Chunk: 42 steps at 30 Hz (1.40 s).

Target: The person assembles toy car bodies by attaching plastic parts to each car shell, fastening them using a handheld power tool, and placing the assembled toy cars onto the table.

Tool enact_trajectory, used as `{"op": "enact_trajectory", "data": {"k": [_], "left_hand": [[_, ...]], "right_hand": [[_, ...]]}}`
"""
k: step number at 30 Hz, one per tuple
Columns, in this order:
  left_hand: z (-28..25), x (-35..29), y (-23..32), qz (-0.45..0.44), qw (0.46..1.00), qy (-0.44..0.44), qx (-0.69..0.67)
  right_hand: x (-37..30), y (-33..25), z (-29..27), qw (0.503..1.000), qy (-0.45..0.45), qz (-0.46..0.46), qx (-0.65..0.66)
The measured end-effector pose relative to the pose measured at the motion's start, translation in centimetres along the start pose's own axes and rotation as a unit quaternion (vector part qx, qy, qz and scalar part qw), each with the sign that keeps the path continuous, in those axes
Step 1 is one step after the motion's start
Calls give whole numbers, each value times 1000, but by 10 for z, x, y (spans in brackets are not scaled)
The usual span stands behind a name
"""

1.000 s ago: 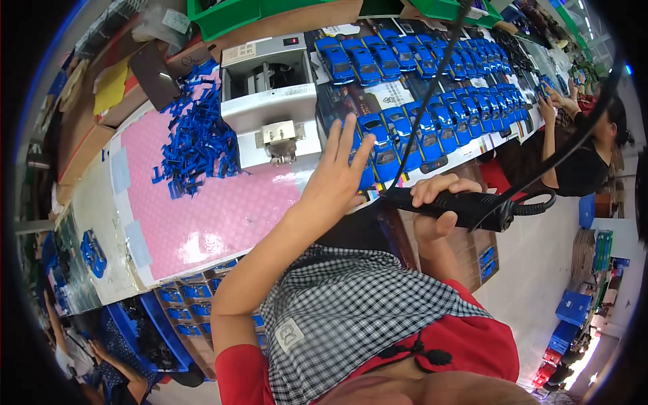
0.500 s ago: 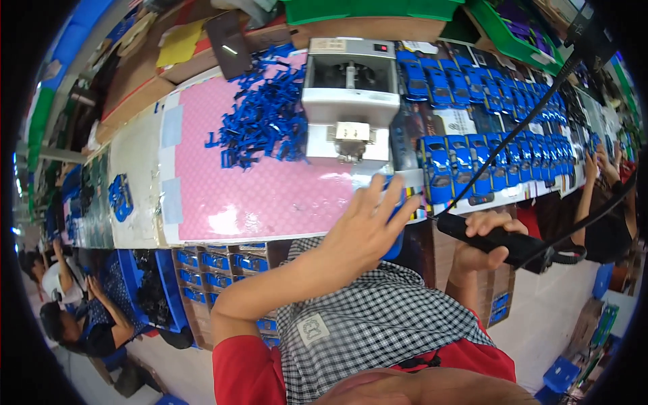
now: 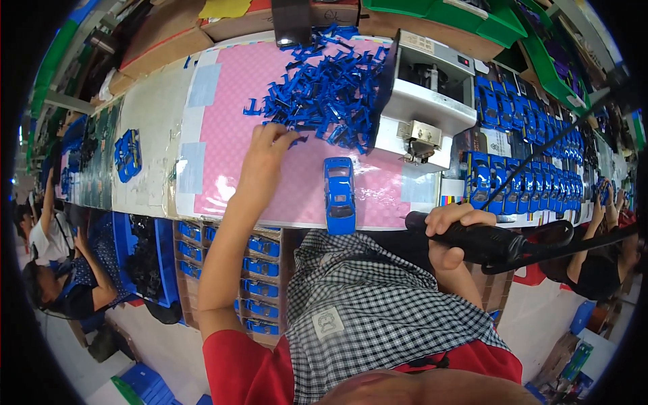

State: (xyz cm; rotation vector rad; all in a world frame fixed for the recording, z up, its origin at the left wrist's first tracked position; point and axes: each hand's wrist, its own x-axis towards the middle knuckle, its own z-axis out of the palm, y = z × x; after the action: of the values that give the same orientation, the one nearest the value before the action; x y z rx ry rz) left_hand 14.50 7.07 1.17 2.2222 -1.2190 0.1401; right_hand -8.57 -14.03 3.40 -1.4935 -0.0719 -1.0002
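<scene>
My left hand (image 3: pixel 265 156) is at the near left edge of a heap of small blue plastic parts (image 3: pixel 337 91). Its fingers are bent, and a small blue plastic part (image 3: pixel 299 141) shows at the fingertips, seemingly pinched. A blue toy car (image 3: pixel 339 196) lies on the pink mat (image 3: pixel 297 196) in front of me, its near end at the table's edge and no hand on it. My right hand (image 3: pixel 457 233) is wrapped round a black electric screwdriver (image 3: pixel 489 244) with a cable, held level at the table's front edge.
A white and grey machine (image 3: pixel 432 94) stands right of the heap. Rows of blue toy cars (image 3: pixel 526 182) fill the table beyond it. Green bins (image 3: pixel 459 20) line the back. A divided box of cars (image 3: pixel 260 287) is below the table. Other people sit at both sides.
My left hand has let go of the blue car and moved left to the heap. The car now lies on the pink mat. My right hand still holds the screwdriver. The view has shifted.
</scene>
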Motion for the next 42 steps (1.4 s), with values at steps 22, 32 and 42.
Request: {"op": "enact_trajectory", "data": {"k": [22,32,42], "left_hand": [[33,13,55,-17,991,-54,-122],[16,30,54,-1,989,-133,-65],[15,30,61,-23,984,-164,-62]], "right_hand": [[-2,4,-12,991,-3,43,130],[-2,1,-8,996,14,45,71],[9,-10,-25,991,-101,58,70]]}}
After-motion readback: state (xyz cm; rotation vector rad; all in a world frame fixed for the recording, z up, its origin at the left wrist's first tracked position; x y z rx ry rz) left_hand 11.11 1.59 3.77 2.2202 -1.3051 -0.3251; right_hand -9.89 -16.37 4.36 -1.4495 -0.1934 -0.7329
